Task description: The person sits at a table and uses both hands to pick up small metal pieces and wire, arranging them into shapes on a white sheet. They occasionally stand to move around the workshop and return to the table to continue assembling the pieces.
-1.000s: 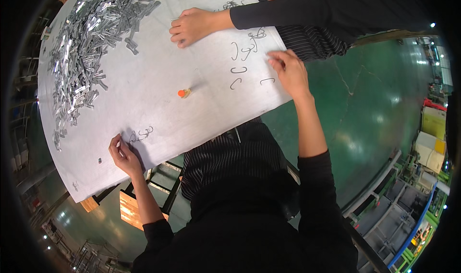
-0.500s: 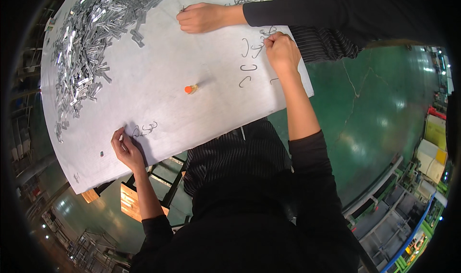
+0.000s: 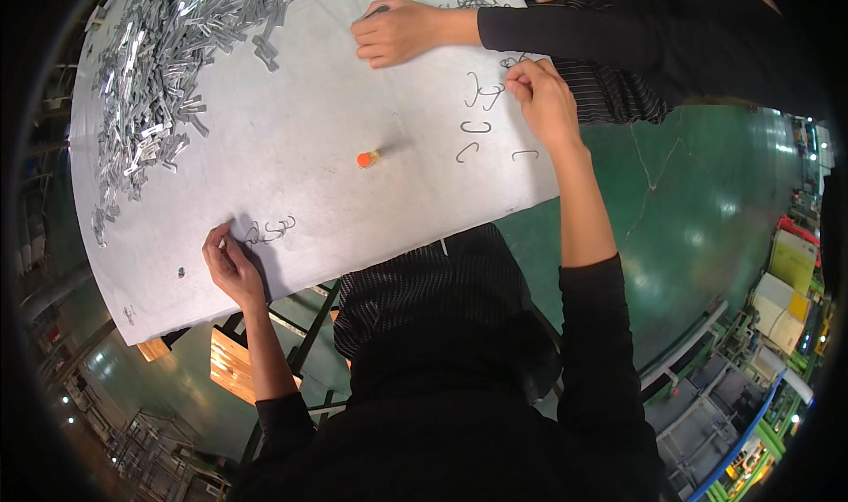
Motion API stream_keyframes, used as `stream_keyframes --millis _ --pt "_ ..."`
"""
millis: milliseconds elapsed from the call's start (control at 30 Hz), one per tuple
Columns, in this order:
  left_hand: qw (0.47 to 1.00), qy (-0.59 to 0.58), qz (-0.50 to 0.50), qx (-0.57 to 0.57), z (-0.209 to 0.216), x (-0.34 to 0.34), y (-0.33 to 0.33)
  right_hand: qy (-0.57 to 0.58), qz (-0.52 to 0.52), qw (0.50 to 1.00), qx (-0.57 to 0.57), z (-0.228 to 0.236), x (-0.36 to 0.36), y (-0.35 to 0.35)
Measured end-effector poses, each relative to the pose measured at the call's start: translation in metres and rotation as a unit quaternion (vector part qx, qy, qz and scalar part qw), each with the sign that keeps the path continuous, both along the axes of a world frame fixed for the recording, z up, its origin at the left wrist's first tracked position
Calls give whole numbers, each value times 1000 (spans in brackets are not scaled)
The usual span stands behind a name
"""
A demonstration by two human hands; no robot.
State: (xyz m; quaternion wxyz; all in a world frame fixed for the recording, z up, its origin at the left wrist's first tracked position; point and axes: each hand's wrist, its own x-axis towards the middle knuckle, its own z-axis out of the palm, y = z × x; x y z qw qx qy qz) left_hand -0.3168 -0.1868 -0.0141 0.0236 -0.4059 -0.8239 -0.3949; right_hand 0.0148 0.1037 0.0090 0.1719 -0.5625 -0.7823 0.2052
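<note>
My left hand point(image 3: 234, 265) rests at the table's near left, fingers loosely curled and apart, with nothing visible in them. Just right of it lies a small cluster of thin wire hooks point(image 3: 279, 230). Over on the right, the thumb and fingertips of my right hand point(image 3: 549, 109) are pinched together at the edge of some overlapping wire hooks point(image 3: 488, 96); what the pinch holds is too small to make out. Below those lie a C-shaped hook point(image 3: 475, 127), another bent hook point(image 3: 467, 153) and a single hook point(image 3: 526, 155) nearer the table edge.
A large heap of flat grey metal pieces point(image 3: 168, 69) covers the far left of the white table point(image 3: 309, 148). An orange-capped small bottle point(image 3: 366, 159) stands mid-table. A co-worker's hand point(image 3: 393, 34) reaches in from the right, near more hooks point(image 3: 473, 1).
The view has shifted slightly, moving the table contents rightward. My right hand has drawn a little right of the overlapping hooks, its fingertips still together. My left hand stays beside its cluster.
</note>
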Motion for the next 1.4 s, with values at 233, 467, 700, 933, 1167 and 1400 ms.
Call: stream_keyframes --millis 233,467,700,933,1167,1400 --pt "1000 -16 -20 -2 -2 -1 11 -146 142 978 53 3 -4 1" --pt "999 -34 -18 0 -3 -3 11 270 -121 853 -431 20 14 -1" --pt "998 -54 -38 -9 -8 -4 27 265 -27 944 -197 42 11 -9" --pt "998 -63 -19 -1 -3 -5 16 -134 48 976 165 66 -51 72" --pt "998 -60 -6 -9 -3 -5 9 -76 131 974 171 57 -57 52" --pt "998 -59 -15 -5 -3 -2 11 -42 257 963 -63 31 -13 -45"
